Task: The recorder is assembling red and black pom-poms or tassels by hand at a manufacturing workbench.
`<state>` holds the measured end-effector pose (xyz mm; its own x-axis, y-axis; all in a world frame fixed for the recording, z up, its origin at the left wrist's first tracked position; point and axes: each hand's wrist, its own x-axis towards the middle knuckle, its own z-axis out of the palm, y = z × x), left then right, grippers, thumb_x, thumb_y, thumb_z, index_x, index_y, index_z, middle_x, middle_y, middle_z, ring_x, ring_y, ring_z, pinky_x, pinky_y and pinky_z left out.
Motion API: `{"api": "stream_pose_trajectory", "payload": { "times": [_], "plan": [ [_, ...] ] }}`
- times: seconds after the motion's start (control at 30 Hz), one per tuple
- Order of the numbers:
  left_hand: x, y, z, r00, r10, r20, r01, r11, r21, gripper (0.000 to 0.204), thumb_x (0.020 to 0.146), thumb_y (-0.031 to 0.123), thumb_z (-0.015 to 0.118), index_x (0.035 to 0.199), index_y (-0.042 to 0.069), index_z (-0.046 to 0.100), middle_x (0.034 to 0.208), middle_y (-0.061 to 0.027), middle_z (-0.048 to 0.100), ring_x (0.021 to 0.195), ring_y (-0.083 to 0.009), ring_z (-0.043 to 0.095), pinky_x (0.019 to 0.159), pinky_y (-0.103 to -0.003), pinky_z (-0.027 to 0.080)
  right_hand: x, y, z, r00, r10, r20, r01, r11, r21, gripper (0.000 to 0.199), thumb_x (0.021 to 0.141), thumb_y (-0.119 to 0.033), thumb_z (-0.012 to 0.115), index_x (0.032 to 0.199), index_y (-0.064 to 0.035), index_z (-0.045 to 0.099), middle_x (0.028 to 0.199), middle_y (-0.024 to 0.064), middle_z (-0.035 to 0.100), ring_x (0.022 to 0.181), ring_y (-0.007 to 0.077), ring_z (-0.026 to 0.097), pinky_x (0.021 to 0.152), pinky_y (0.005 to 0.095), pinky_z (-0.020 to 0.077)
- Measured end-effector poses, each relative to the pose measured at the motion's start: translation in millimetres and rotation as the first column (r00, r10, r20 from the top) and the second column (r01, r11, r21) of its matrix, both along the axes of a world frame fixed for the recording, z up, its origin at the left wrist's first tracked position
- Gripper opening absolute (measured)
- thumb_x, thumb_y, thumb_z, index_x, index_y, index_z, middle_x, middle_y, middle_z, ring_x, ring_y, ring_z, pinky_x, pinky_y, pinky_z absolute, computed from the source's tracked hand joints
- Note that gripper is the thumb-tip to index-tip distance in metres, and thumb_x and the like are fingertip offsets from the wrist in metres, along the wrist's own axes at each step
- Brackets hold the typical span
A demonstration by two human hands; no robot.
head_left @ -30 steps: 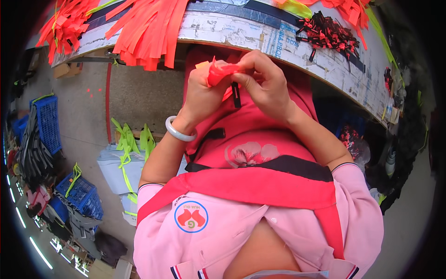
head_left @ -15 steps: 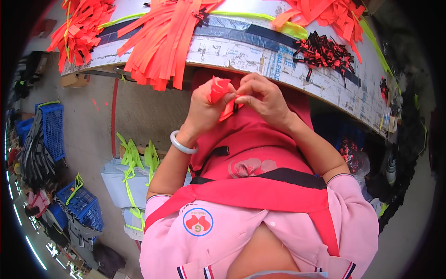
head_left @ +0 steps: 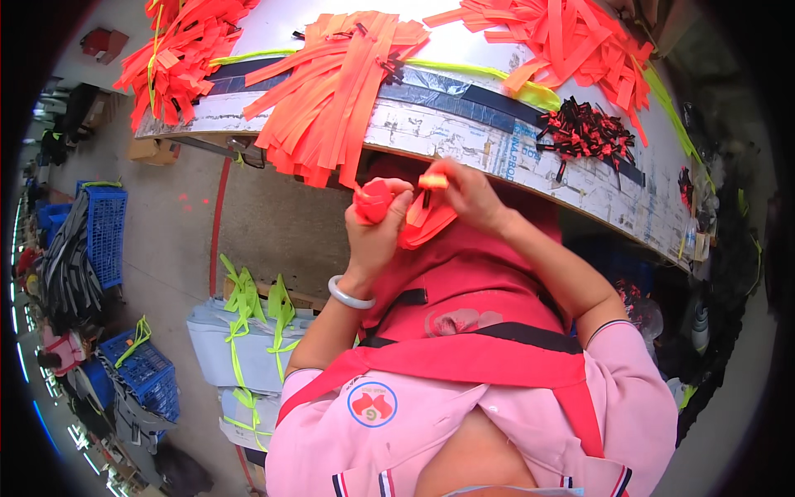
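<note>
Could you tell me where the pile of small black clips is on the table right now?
In the head view, the pile of small black clips lies on the table to the person's right, just below the right-hand heap of orange strips and beyond the right hand.

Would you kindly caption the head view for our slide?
Both hands, left hand and right hand, hold an orange strap below a table of straps.

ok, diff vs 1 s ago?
Both hands rose from the lap toward the table edge. The left hand still grips a bunched orange strap; the right hand now pinches the strap's end higher, the rest hanging folded below it. The orange strap piles and black clips on the table stayed put.
</note>
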<state>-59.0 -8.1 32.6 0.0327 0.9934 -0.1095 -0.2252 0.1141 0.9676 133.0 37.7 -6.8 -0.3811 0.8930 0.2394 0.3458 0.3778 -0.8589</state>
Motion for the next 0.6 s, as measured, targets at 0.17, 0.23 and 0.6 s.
{"api": "stream_pose_trajectory", "payload": {
  "times": [0.17, 0.23, 0.6],
  "plan": [
    [-3.9, -10.8, -1.8, 0.984, -0.112, -0.141, 0.131, 0.983, 0.13, 0.008, 0.087, 0.006, 0.067, 0.091, -0.001, 0.065, 0.079, 0.0003, 0.057, 0.07, -0.0067, 0.052, 0.061, -0.023, 0.042, -43.7, 102.5, 98.3, 0.891, -0.11, -0.44, -0.01, 0.965, -0.262, 0.019, 0.094, -0.014, 0.055, 0.101, 0.003, 0.057, 0.081, 0.008, 0.065, 0.064, 0.0131, 0.064, 0.059, 0.0261, 0.0516],
    [4.4, -10.1, 0.9, 0.978, -0.17, -0.122, 0.184, 0.977, 0.11, 0.008, 0.088, 0.006, 0.067, 0.093, 0.0, 0.066, 0.075, 0.0012, 0.057, 0.066, -0.0056, 0.051, 0.058, -0.021, 0.041, -58.2, 144.2, 104.2, 0.866, -0.129, -0.482, -0.004, 0.964, -0.265, 0.026, 0.094, -0.019, 0.058, 0.107, 0.004, 0.056, 0.09, 0.0119, 0.066, 0.071, 0.0172, 0.067, 0.062, 0.0268, 0.0528],
    [-0.1, 13.5, -9.9, 0.966, -0.119, 0.229, 0.164, 0.969, -0.187, 0.013, 0.089, 0.011, 0.065, 0.098, 0.002, 0.062, 0.064, 0.001, 0.053, 0.052, -0.0073, 0.047, 0.048, -0.022, 0.036, -14.0, 52.0, 18.9, 0.971, 0.059, -0.232, -0.18, 0.82, -0.544, 0.027, 0.097, -0.022, 0.053, 0.112, -0.0019, 0.064, 0.09, 0.0018, 0.065, 0.074, 0.0068, 0.06, 0.066, 0.0211, 0.0478]
  ]
}}
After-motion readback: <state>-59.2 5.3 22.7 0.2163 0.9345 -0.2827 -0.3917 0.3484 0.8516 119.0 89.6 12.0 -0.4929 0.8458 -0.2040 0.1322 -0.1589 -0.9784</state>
